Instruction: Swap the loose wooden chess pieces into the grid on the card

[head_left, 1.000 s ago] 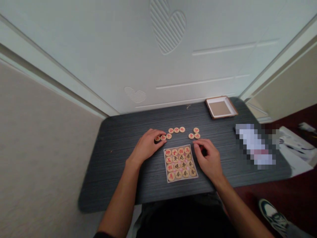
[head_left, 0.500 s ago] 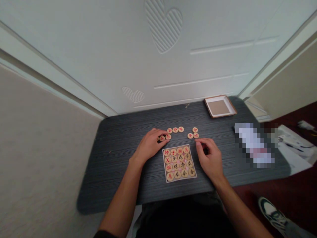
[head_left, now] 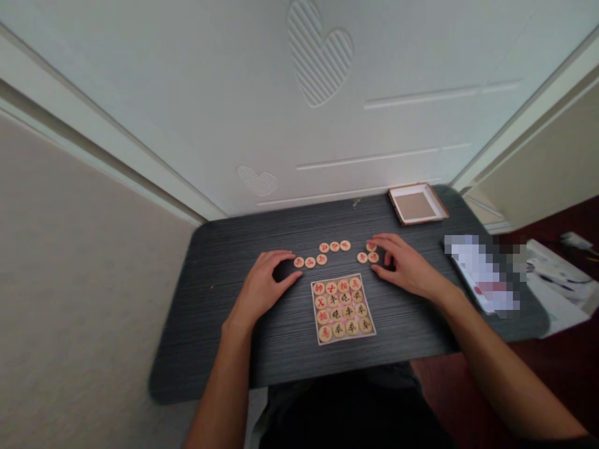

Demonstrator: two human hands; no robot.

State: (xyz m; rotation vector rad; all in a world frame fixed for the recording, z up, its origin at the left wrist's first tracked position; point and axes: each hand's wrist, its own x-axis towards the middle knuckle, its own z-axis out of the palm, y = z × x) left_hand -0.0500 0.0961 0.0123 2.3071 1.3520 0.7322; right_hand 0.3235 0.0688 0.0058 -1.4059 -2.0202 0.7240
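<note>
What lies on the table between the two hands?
In the head view, loose round game pieces lie between the left hand and right hand, just beyond the small board.

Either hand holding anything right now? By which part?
Left hand holds nothing. Right hand touches the loose chess pieces with its fingertips, but whether it actually grips one cannot be told.

The right hand (head_left: 403,267) has left the board's (head_left: 347,337) right edge and now sits beyond its far right corner, fingers spread over the pair of loose pieces (head_left: 362,257) there. The left hand (head_left: 262,284) has slid away from the board, uncovering the end piece (head_left: 298,262) of the row beyond the far left corner.
</note>
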